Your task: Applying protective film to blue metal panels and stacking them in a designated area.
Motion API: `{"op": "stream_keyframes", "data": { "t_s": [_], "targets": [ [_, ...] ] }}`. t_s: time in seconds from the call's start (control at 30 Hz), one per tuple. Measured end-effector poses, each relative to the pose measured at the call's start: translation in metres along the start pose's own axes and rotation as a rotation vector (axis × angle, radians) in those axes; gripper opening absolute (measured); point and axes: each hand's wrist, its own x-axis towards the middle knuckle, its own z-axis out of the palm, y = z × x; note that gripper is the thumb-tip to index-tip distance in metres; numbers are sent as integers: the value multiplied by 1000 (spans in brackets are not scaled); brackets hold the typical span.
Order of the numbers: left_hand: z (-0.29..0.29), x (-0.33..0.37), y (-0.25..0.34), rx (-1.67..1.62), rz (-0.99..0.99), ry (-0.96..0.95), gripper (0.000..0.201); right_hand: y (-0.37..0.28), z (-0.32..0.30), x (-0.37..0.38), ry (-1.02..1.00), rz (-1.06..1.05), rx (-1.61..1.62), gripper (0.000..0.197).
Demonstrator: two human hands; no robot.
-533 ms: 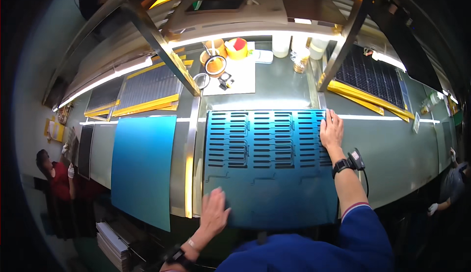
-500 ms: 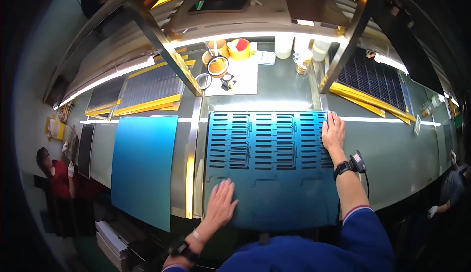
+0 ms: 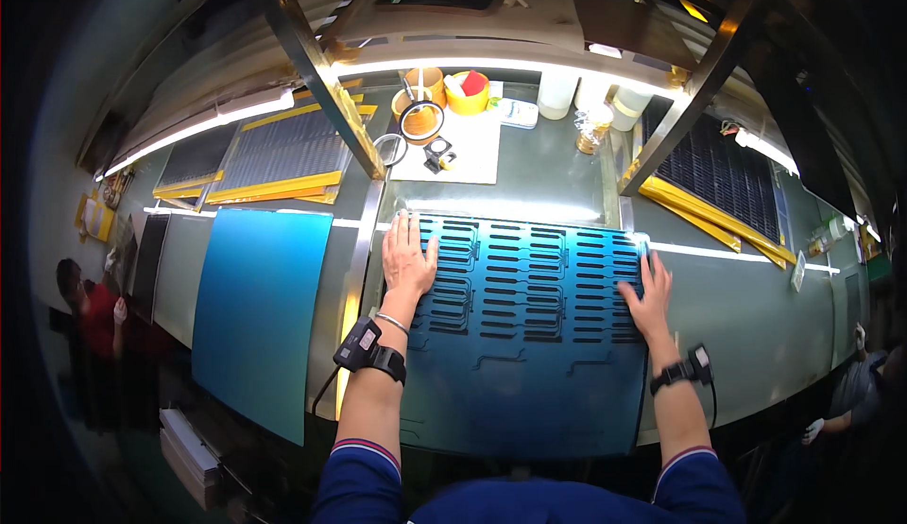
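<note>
Blue circuit-patterned sheet (image 3: 526, 346) lies flat on the gray-green worktable (image 3: 765, 326), directly in front of the person, its dark slots and fine lines filling the far half while the near half is mostly plain. What has just changed is the left hand (image 3: 407, 264): a moment ago it was low, over the sheet's near left part; now it has reached up to the far left corner. The right hand (image 3: 650, 299) has slipped slightly nearer along the right edge, from the far right corner to just below it. As a judgment, the sheet is now being handled from both sides rather than mainly by one hand.

Between the hands stretches the pattern. The left hand overlaps the left edge, flat and unclenched, fingers together and pointing away from the body. The right hand is loosely spread, its fingers along the right edge and its thumb over the face. Neither is closed into a fist; how hard they press cannot be told.

A plain blue panel (image 3: 265, 316) lies to the left, beyond a metal strip (image 3: 363, 240).
</note>
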Motion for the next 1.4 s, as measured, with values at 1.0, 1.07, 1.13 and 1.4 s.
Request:
{"op": "stream_keyframes", "data": {
  "t_s": [1.0, 1.07, 1.13, 1.4],
  "targets": [
    [6, 29, -23, 14, 38, 176, 16, -36, -126, -240, -513, 281, 106, 103],
    [8, 35, -28, 40, 44, 216, 11, -37, -127, -236, -524, 226, 94, 104],
    [4, 38, -22, 44, 37, 210, 11, -35, -127, -232, -528, 146, 82, 102],
    [23, 78, -8, -138, -93, 108, 24, -20, -124, -227, -626, 89, 114, 93]
  ]
}}
